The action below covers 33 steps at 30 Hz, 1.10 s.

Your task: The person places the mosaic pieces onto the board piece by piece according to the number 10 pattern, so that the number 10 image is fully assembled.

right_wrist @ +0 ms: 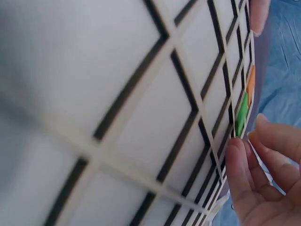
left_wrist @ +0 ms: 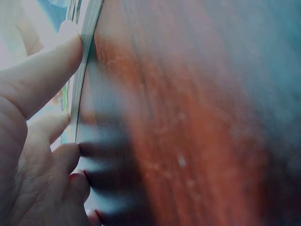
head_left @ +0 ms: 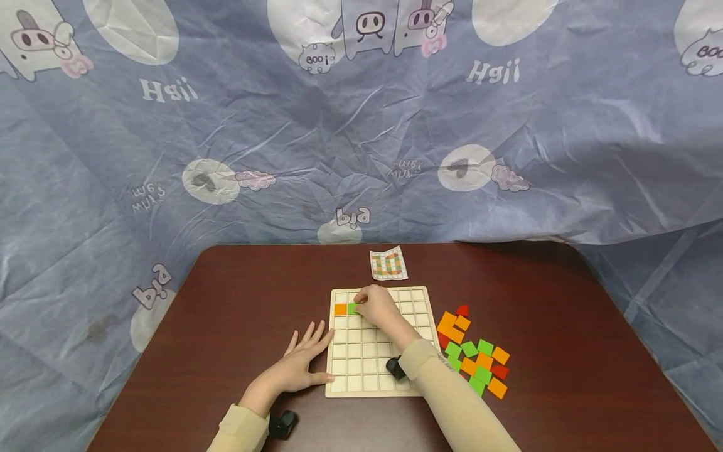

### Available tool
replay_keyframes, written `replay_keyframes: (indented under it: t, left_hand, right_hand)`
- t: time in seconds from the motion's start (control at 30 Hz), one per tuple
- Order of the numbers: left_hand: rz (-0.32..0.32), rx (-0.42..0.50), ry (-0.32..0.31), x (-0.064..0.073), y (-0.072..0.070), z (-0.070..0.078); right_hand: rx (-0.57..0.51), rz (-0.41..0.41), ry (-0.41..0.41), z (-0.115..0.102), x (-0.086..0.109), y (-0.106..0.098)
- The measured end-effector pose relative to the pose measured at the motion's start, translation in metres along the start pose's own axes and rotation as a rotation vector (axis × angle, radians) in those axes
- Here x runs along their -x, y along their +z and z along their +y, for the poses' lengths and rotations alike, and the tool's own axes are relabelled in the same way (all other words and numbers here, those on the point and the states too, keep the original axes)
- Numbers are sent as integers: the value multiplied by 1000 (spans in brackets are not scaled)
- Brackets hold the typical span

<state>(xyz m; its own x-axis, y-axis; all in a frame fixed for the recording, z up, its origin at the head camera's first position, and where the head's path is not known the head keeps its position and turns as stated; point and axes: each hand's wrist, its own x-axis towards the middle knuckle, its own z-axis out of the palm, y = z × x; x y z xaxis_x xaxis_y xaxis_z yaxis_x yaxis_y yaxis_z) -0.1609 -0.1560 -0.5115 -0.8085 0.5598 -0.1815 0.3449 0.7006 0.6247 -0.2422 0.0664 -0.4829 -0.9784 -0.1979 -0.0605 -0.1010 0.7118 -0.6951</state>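
A pale wooden grid board [head_left: 354, 366] lies on the table, with an orange square tile [head_left: 340, 309] in a cell at its left side. Right of that tile is a green square tile [head_left: 353, 309], also seen in the right wrist view as a green tile [right_wrist: 242, 114]. My right hand [head_left: 377, 307] has its fingers curled at the green tile's right edge and pinches it, fingertips partly covering it. Spread out beside the board, my left hand [head_left: 299, 366] rests with thumb and index finger touching the left edge, as the left wrist view shows the board edge [left_wrist: 82, 70].
Loose orange, green and red tiles [head_left: 484, 361] lie scattered right of the board, partly behind the right sleeve. A small paper pattern card [head_left: 388, 263] sits beyond the board. The brown table [head_left: 254, 282] ends at a blue printed cloth [head_left: 294, 157].
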Motion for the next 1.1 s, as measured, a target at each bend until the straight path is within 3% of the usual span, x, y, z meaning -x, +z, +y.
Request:
replay_keyframes:
  t: [0.4,0.9,1.1]
  left_hand:
    - [-7,6,-5,3,-2,1]
    - [2,-2,8,1,1,-3]
    - [-1,2,6,0,1,-3]
  right_hand:
    - [-220,-26,108,19,25,-41]
    - [-236,63,203,100,84,-121]
    - [-224,83,240,126,115,-142]
